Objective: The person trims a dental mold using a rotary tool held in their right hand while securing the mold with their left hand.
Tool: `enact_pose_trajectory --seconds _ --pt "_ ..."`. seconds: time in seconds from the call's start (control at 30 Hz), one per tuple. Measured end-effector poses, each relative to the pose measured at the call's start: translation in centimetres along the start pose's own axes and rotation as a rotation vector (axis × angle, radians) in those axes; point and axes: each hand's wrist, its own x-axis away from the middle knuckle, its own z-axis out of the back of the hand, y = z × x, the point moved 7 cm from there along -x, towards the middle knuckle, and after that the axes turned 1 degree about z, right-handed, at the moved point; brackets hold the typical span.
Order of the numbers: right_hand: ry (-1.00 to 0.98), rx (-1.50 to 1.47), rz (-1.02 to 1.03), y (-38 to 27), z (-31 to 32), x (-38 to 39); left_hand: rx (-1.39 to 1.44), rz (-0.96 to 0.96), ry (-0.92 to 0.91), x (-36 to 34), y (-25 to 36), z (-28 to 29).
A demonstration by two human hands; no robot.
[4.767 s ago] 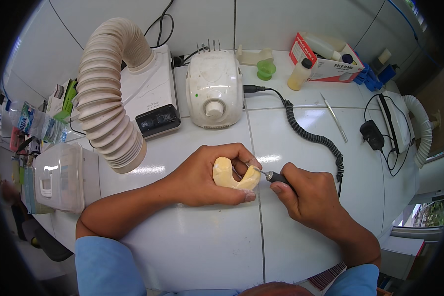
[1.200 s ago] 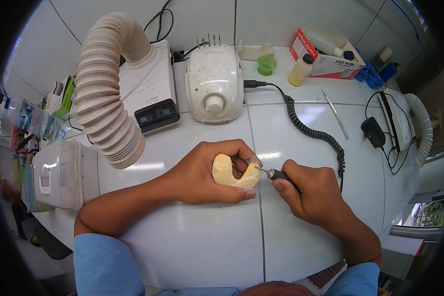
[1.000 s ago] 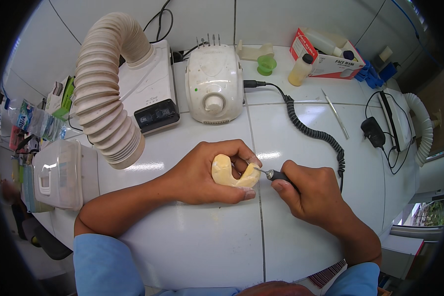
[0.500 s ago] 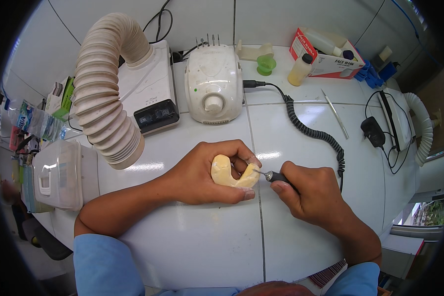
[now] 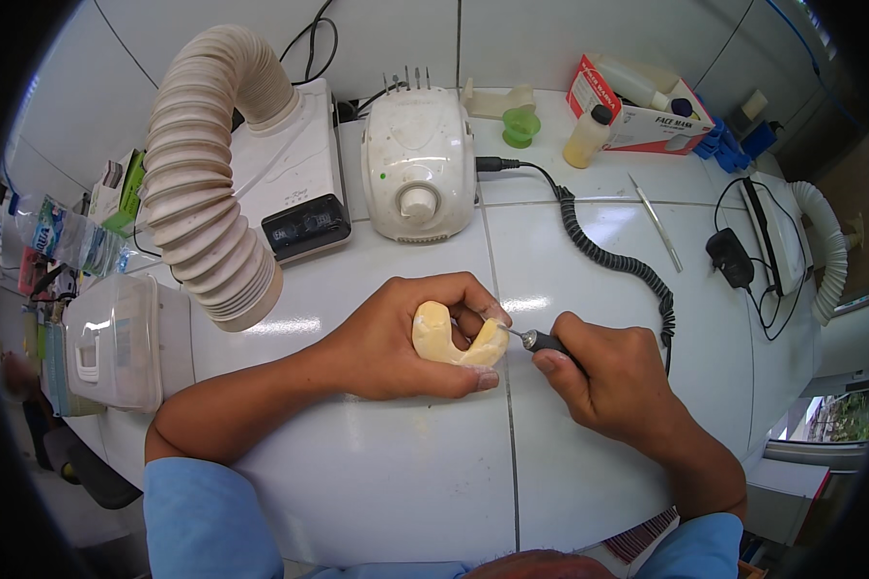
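We saw the pale yellow, U-shaped, plaster-like piece (image 5: 430, 333) over the white tiled tabletop (image 5: 377, 473), its curve toward the person. The bare left hand (image 5: 381, 338) gripped it, thumb along the near curve, index finger reaching to the right arm of the U. The bare right hand (image 5: 613, 372) was closed around a slim, dark-gripped, metal-ended tool (image 5: 547, 344), its thin tip at that arm. We judged the piece light, stiff and brittle, perhaps slippery with dust, and best held by its thick curve, sparing the arms. We could not see its underside, nor tell whether the tip pressed or merely touched; the right hand hid the tool's rear
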Motion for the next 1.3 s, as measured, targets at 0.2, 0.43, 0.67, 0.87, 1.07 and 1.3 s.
enact_pose_trajectory --seconds 0.2,0.43,0.67,0.87,1.07,1.3 --pt "-0.007 -0.002 0.001 0.09 -0.08 -0.01 -0.016 -0.018 -0.007 -0.01 -0.02 0.03" --pt "-0.016 0.011 0.001 0.05 -0.09 0.01 0.009 -0.026 -0.019 -0.02 -0.15 -0.11" --pt "-0.003 0.007 0.023 -0.10 -0.06 -0.04 -0.018 -0.026 -0.012 0.11 0.12 -0.08" --pt "-0.029 0.010 0.002 0.04 -0.15 -0.04 -0.035 -0.025 -0.013 0.03 0.07 0.00" --pt "-0.007 0.010 0.016 -0.10 0.01 -0.03 -0.022 -0.030 -0.017 -0.02 0.00 -0.09" --pt "-0.041 0.011 -0.015 0.10 -0.01 0.03 -0.010 -0.036 -0.013 0.00 0.07 -0.08"
